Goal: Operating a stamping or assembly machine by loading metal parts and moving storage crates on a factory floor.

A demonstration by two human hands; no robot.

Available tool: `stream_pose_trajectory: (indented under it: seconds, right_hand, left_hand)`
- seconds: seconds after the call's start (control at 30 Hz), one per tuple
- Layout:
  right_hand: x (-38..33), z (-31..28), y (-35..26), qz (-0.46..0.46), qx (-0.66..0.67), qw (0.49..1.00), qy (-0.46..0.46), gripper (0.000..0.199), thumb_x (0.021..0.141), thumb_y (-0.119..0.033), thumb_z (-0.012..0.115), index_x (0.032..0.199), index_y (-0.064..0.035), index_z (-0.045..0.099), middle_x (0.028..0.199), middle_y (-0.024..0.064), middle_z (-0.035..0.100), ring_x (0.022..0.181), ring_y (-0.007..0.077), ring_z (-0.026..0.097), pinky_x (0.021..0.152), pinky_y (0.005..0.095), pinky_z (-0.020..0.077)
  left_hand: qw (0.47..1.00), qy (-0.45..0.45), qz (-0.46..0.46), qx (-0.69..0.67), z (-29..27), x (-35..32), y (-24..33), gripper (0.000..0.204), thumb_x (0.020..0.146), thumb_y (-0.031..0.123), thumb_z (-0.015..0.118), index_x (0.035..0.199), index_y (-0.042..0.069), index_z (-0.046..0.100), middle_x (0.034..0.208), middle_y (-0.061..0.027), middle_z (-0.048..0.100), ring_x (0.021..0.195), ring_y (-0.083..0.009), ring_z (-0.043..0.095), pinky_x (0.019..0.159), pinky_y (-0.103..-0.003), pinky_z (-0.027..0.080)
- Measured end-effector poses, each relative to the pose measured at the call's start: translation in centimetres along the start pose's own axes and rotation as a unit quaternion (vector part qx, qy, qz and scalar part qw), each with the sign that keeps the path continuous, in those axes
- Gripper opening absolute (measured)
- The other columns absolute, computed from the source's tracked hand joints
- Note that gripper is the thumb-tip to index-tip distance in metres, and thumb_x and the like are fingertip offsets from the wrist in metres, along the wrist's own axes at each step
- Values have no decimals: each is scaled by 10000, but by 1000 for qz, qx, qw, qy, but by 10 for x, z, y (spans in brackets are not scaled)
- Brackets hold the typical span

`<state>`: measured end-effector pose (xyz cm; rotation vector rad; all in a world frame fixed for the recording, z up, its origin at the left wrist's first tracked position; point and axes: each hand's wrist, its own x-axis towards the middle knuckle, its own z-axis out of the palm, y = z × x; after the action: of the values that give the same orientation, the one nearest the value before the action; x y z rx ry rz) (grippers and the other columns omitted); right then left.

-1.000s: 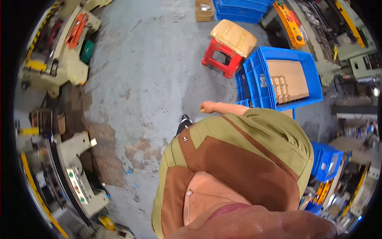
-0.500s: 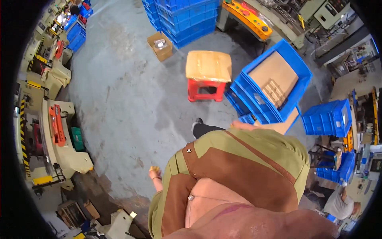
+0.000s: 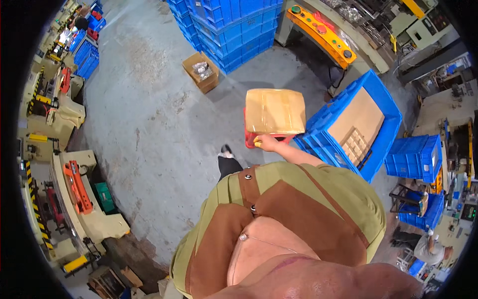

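Observation:
My right hand (image 3: 268, 143) reaches in from the right over the front edge of a red stool (image 3: 250, 135). Its fingers are curled inward, with yellow coverings at the tips, and no held object shows. Whether it touches the stool or only passes above it, I cannot tell. A flat brown cardboard pad wrapped in clear tape (image 3: 275, 110) covers the stool's seat. My left hand is out of view. Right of the stool stands a blue crate (image 3: 381, 144) with a cardboard sheet (image 3: 362, 112) and a lattice-like piece (image 3: 357, 145) inside.
Tall blue crates (image 3: 239, 37) are stacked ahead, beside a small open carton (image 3: 201, 72) with shiny contents. A machine with an orange button panel (image 3: 321, 32) stands at far right. More machines (image 3: 77, 187) line the left. Another person (image 3: 430, 249) is at lower right.
My right hand has come forward and left to the stool's front. My left hand has dropped out of view. A foot has stepped, and the stool and crates sit lower in the picture.

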<state>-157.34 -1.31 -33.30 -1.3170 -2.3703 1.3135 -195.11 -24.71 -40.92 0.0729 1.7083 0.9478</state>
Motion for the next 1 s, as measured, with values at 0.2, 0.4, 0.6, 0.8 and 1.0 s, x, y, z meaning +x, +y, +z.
stream_pose_trajectory:
  seconds: [0.2, 0.4, 0.6, 0.8, 1.0]
  right_hand:
    - [59, -12, 24, 169, 74, 983, -21, 264, 802, -267, 585, 923, -69, 709, 959, 108, 696, 816, 285, 635, 722, 395, 500]
    - [38, -19, 69, 409, -4, 912, -5, 263, 800, -241, 572, 921, -50, 707, 946, 150, 692, 813, 300, 639, 716, 410, 502]
    - [62, -40, 28, 466, 55, 864, 179, 272, 801, -229, 559, 903, -23, 704, 942, 191, 687, 820, 322, 643, 714, 425, 504]
    - [72, -23, 20, 492, 149, 847, 133, 268, 805, -216, 559, 912, -13, 698, 924, 194, 686, 794, 323, 638, 695, 421, 503]
    - [129, -37, 100, 506, 157, 847, 39, 259, 808, -197, 562, 933, -10, 691, 901, 190, 687, 758, 317, 632, 672, 413, 501]
  left_hand:
    - [997, -38, -45, 48, -13, 105, 100, 326, 902, 333, 521, 1165, 152, 589, 1062, -82, 662, 888, -232, 651, 720, -378, 482]
    - [994, -55, -66, 64, -32, 222, 262, 324, 901, 334, 521, 1163, 155, 589, 1065, -83, 662, 897, -231, 650, 736, -384, 481]
    - [995, -53, -1, 85, 14, 300, 407, 331, 904, 314, 518, 1191, 161, 583, 1090, -89, 659, 915, -232, 647, 765, -390, 481]
    - [972, -165, 42, 161, 200, 307, 473, 282, 927, 215, 488, 1168, 155, 623, 1049, -64, 674, 889, -185, 649, 716, -315, 503]
    - [880, -358, 132, 281, 342, 253, 508, 255, 918, 194, 529, 1121, 100, 651, 1013, -59, 676, 821, -166, 644, 657, -278, 515]
